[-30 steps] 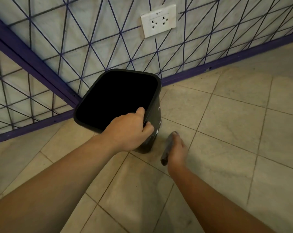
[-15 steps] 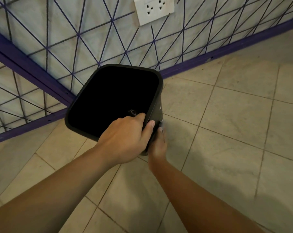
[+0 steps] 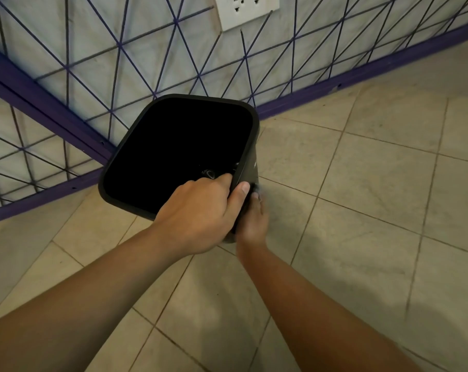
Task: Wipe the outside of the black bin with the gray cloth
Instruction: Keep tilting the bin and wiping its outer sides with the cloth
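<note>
The black bin [image 3: 157,114] stands tilted on the tiled floor by the wall, its open mouth facing me. My left hand [image 3: 198,213] grips the bin's near right rim, thumb on the outside. My right hand [image 3: 253,221] presses flat against the bin's right outer wall just below the rim. The gray cloth is almost wholly hidden under that hand; only a blurred gray bit [image 3: 257,187] shows at the fingertips.
A wall with a blue wire grid [image 3: 174,49] and purple skirting [image 3: 335,79] runs behind the bin. A white power socket [image 3: 247,9] sits on the wall above. Beige floor tiles [image 3: 375,197] spread to the right and toward me.
My right hand has slid up the bin's right side from low near the floor to just under the rim. The bin has tilted a little more toward me.
</note>
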`<state>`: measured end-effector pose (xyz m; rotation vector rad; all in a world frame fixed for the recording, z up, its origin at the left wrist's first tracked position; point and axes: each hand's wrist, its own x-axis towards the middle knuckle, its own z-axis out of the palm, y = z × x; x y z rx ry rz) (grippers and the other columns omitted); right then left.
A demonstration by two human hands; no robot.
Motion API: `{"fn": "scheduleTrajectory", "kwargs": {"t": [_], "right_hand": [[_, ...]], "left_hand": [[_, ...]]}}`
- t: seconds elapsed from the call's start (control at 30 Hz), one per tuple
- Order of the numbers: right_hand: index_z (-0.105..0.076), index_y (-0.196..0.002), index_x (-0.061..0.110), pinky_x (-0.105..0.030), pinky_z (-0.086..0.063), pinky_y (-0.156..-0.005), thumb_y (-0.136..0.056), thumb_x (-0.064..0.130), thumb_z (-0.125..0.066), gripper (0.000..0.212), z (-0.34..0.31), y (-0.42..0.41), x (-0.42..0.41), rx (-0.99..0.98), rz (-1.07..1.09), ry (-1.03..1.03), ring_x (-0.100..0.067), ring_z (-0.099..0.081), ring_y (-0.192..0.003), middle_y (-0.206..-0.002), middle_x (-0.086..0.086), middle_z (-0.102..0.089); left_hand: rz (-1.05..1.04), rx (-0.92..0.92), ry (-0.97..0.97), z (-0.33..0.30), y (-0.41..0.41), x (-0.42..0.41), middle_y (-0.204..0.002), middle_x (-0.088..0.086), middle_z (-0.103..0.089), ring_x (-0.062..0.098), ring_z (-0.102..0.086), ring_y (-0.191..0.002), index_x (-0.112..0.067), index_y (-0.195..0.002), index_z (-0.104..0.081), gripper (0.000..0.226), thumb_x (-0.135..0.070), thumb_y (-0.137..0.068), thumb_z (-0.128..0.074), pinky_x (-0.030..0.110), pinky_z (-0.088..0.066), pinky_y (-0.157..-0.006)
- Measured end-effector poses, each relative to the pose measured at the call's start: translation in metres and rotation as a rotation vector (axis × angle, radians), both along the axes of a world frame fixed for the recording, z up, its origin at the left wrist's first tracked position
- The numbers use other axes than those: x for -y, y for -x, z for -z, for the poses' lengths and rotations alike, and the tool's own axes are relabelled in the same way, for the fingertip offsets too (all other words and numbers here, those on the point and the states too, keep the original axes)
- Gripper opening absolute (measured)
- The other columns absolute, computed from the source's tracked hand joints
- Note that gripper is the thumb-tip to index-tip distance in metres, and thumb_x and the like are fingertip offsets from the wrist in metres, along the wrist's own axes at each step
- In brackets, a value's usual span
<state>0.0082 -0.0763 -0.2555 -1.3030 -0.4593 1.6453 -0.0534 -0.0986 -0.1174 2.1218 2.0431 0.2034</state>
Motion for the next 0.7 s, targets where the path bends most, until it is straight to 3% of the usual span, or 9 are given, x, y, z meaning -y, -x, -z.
{"fn": "scheduleTrajectory", "kwargs": {"t": [0.07, 0.1, 0.17, 0.23, 0.33, 0.37, 0.5, 0.63, 0.7], "right_hand": [[-0.041, -0.152, 0.024, -0.017, -0.056, -0.092, -0.109, 0.028, -0.033, 0.043, -0.004, 0.002, 0.022, 0.011, -0.034, -0.091, -0.008, -0.057, -0.125, -0.141, 0.003, -0.056], [-0.041, -0.152, 0.023, -0.030, -0.054, -0.102, -0.109, 0.026, -0.033, 0.043, -0.004, 0.002, 0.027, 0.002, -0.037, -0.095, -0.015, -0.057, -0.129, -0.144, -0.002, -0.055], [-0.050, -0.145, 0.016, -0.049, -0.050, -0.107, -0.109, 0.023, -0.033, 0.040, 0.001, 0.001, 0.011, 0.028, -0.004, 0.009, -0.026, -0.060, -0.126, -0.136, -0.011, -0.062], [-0.055, -0.139, 0.015, -0.048, -0.053, -0.103, -0.109, 0.022, -0.034, 0.038, 0.000, 0.003, -0.002, 0.039, 0.025, 0.095, -0.027, -0.063, -0.121, -0.130, -0.011, -0.065], [-0.048, -0.147, 0.017, -0.022, -0.057, -0.093, -0.109, 0.020, -0.034, 0.041, -0.010, 0.006, 0.017, 0.062, 0.013, -0.004, -0.015, -0.061, -0.122, -0.139, -0.005, -0.059], [-0.046, -0.149, 0.016, -0.019, -0.056, -0.093, -0.109, 0.018, -0.034, 0.042, -0.010, 0.005, 0.024, 0.039, 0.017, -0.037, -0.013, -0.059, -0.124, -0.142, -0.004, -0.057], [-0.054, -0.139, 0.012, -0.049, -0.050, -0.106, -0.109, 0.019, -0.033, 0.037, -0.003, 0.002, 0.003, 0.044, 0.023, 0.083, -0.029, -0.062, -0.122, -0.130, -0.013, -0.065], [-0.044, -0.149, 0.017, -0.046, -0.050, -0.108, -0.109, 0.021, -0.034, 0.042, -0.013, 0.008, 0.026, 0.052, -0.002, -0.071, -0.023, -0.059, -0.129, -0.140, -0.010, -0.058], [-0.042, -0.150, 0.014, -0.049, -0.047, -0.110, -0.109, 0.021, -0.033, 0.043, -0.005, 0.007, 0.020, 0.062, -0.003, -0.035, -0.028, -0.055, -0.133, -0.144, -0.013, -0.055]], "left_hand": [[0.002, -0.017, -0.008, 0.000, 0.000, -0.001, -0.054, -0.007, -0.048, 0.008, -0.050, -0.049, -0.028, -0.071, -0.041, 0.044, -0.056, -0.097, -0.019, 0.026, -0.031, -0.047], [0.006, -0.025, -0.009, 0.000, 0.001, 0.000, -0.055, -0.007, -0.048, 0.008, -0.050, -0.050, -0.028, -0.072, -0.042, 0.044, -0.055, -0.097, -0.018, 0.026, -0.032, -0.047], [0.006, -0.027, -0.011, 0.000, -0.001, 0.001, -0.055, -0.007, -0.048, 0.008, -0.050, -0.050, -0.028, -0.072, -0.042, 0.044, -0.054, -0.097, -0.017, 0.026, -0.032, -0.047], [-0.001, -0.018, -0.019, -0.001, -0.002, 0.000, -0.054, -0.006, -0.047, 0.008, -0.049, -0.049, -0.027, -0.068, -0.040, 0.045, -0.053, -0.097, -0.017, 0.025, -0.029, -0.047], [-0.008, -0.005, -0.018, -0.002, -0.002, 0.000, -0.054, -0.006, -0.048, 0.009, -0.051, -0.050, -0.028, -0.067, -0.040, 0.046, -0.054, -0.097, -0.017, 0.026, -0.032, -0.048], [-0.002, -0.010, -0.020, -0.002, -0.001, 0.000, -0.055, -0.006, -0.048, 0.009, -0.051, -0.050, -0.028, -0.067, -0.039, 0.045, -0.053, -0.097, -0.017, 0.027, -0.032, -0.049], [0.001, -0.016, -0.032, -0.001, -0.002, 0.000, -0.055, -0.005, -0.049, 0.010, -0.051, -0.051, -0.028, -0.067, -0.039, 0.044, -0.051, -0.099, -0.018, 0.027, -0.036, -0.050], [-0.010, 0.000, -0.016, -0.001, -0.001, -0.001, -0.057, -0.005, -0.053, 0.011, -0.056, -0.053, -0.025, -0.073, -0.047, 0.047, -0.052, -0.099, -0.019, 0.033, -0.047, -0.055], [-0.011, -0.010, -0.020, -0.001, -0.001, -0.001, -0.057, -0.006, -0.052, 0.010, -0.056, -0.053, -0.026, -0.073, -0.046, 0.047, -0.053, -0.097, -0.017, 0.033, -0.047, -0.055]]}}
